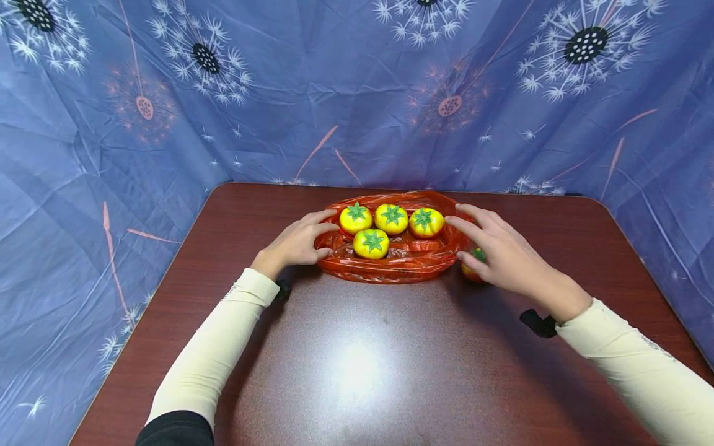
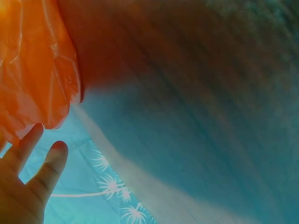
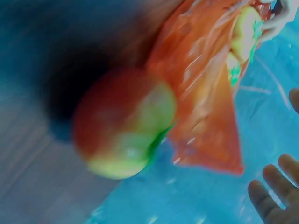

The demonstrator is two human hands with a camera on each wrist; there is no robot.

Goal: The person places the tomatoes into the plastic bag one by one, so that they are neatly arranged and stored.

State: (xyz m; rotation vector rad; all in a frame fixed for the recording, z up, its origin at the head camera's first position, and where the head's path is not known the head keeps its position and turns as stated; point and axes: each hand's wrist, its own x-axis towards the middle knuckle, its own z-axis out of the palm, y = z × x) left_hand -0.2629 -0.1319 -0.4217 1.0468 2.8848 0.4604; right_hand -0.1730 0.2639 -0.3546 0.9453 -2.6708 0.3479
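A red plastic bag (image 1: 385, 271) lies spread at the back middle of the table with its mouth turned up. Inside it are several yellow persimmon-like fruits (image 1: 370, 245) with green star-shaped leaf tops. At the bag's left edge is my left hand (image 1: 294, 243), its fingers spread; in the left wrist view a fingertip meets the plastic (image 2: 35, 79). My right hand (image 1: 504, 255) reaches with extended fingers to the bag's right edge. Another such fruit (image 3: 124, 130), red and yellow, stands outside the bag, partly hidden by my right hand in the head view.
The brown table (image 1: 357, 328) has rounded back corners and a bright glare spot in front of the bag. A blue cloth with dandelion prints (image 1: 312, 93) hangs behind and along the sides. Dark bands (image 1: 540, 323) sit at the wrists.
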